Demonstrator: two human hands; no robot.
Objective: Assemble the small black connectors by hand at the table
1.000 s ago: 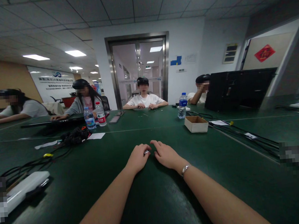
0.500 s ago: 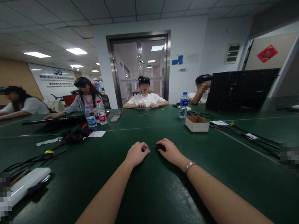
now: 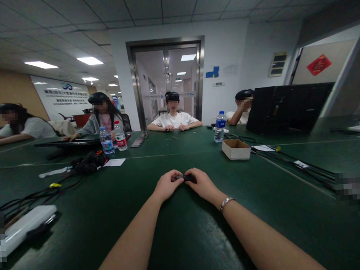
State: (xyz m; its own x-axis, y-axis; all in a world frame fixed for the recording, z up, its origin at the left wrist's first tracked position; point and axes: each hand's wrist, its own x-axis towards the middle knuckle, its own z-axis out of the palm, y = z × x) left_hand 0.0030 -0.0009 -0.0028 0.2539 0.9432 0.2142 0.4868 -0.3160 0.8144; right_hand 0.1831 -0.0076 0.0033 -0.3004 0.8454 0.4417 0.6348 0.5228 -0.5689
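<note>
Over the middle of the green table [image 3: 187, 241], my left hand [image 3: 167, 185] is closed, pinching a small greyish piece [image 3: 179, 177] between thumb and fingers. My right hand [image 3: 202, 183], with a metal bracelet on its wrist, is closed round a small black piece [image 3: 189, 177]. The two pieces meet end to end or nearly so; whether they are joined I cannot tell. Fingers hide most of both, and their kind is too small to make out.
An open cardboard box [image 3: 236, 149] and a water bottle [image 3: 219, 127] stand ahead on the right. Black cables [image 3: 288, 160] run along that side. Two bottles, a black cable bundle [image 3: 88, 163] and a white device [image 3: 30, 227] lie leftward. Several people sit around the table.
My hands have come together from a gap, bringing the grey piece and the black piece end to end. The view has shifted slightly.
</note>
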